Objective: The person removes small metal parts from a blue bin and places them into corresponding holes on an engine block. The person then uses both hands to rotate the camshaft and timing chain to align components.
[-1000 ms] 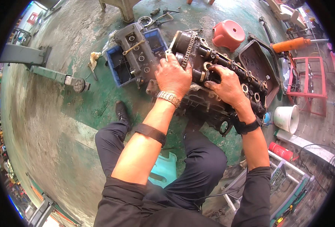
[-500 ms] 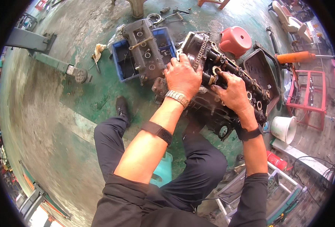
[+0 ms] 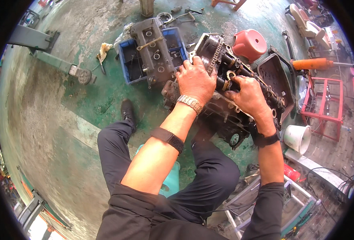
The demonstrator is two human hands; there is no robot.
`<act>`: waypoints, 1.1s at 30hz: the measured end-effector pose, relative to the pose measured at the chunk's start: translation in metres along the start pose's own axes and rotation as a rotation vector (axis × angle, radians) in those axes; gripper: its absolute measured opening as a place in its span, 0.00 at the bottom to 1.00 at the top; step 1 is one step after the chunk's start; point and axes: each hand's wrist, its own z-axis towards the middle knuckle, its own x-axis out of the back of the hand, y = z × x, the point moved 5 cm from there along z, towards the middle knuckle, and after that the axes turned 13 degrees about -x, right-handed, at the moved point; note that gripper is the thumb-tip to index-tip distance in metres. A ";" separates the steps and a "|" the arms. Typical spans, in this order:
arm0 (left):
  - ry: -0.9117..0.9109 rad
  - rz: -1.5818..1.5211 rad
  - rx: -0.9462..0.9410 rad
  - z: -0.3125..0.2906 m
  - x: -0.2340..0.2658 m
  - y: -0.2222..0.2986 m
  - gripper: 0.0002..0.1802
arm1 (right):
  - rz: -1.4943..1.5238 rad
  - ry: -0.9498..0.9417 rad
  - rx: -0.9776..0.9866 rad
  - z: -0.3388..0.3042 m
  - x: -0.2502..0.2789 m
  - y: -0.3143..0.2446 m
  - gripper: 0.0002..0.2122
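A greasy engine (image 3: 221, 114) stands before me with its top uncovered, showing dark camshafts (image 3: 265, 89) and a timing chain (image 3: 215, 54). My left hand (image 3: 197, 82) is curled over the chain end, on what looks like a camshaft sprocket; its fingertips are mostly hidden. Beside it, my right hand (image 3: 249, 94) has thumb and index finger round the near camshaft, by a brass-coloured ring-shaped part (image 3: 230, 75). The other right fingers are folded in. Just left of the engine, a grey valve cover (image 3: 151, 50) lies across a blue crate (image 3: 125, 64), with a wrench (image 3: 150, 43) on top.
Right of the engine are a red stool (image 3: 249, 45), a dark oil pan (image 3: 276, 72), a red metal frame (image 3: 325, 102) and a white bucket (image 3: 297, 139). A turquoise stool (image 3: 171, 182) is beneath me. A grey lift arm (image 3: 55, 60) reaches in from the left.
The view has shifted slightly. Both hands stay at nearly the same places on the engine, with no clear change of grip.
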 end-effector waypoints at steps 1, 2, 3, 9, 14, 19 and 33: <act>0.002 0.003 -0.001 0.000 0.001 0.000 0.37 | -0.022 -0.007 0.010 0.001 0.000 0.000 0.20; 0.002 0.004 -0.001 0.000 0.001 0.000 0.37 | -0.030 -0.029 0.000 0.002 -0.001 0.000 0.20; 0.004 0.005 -0.002 0.000 0.001 0.001 0.37 | -0.038 -0.051 -0.010 0.002 -0.002 0.001 0.20; 0.006 -0.002 0.000 0.000 0.001 0.000 0.36 | -0.048 -0.051 -0.004 0.002 -0.001 0.001 0.20; -0.001 -0.017 0.006 0.000 0.000 0.000 0.36 | 0.068 -0.066 0.003 -0.002 -0.001 0.003 0.23; 0.004 -0.014 0.005 0.000 0.000 0.000 0.36 | 0.155 0.019 -0.026 -0.008 -0.008 0.008 0.26; 0.054 -0.020 0.003 -0.001 -0.001 -0.001 0.34 | 0.417 -0.134 -0.184 -0.005 -0.005 0.034 0.26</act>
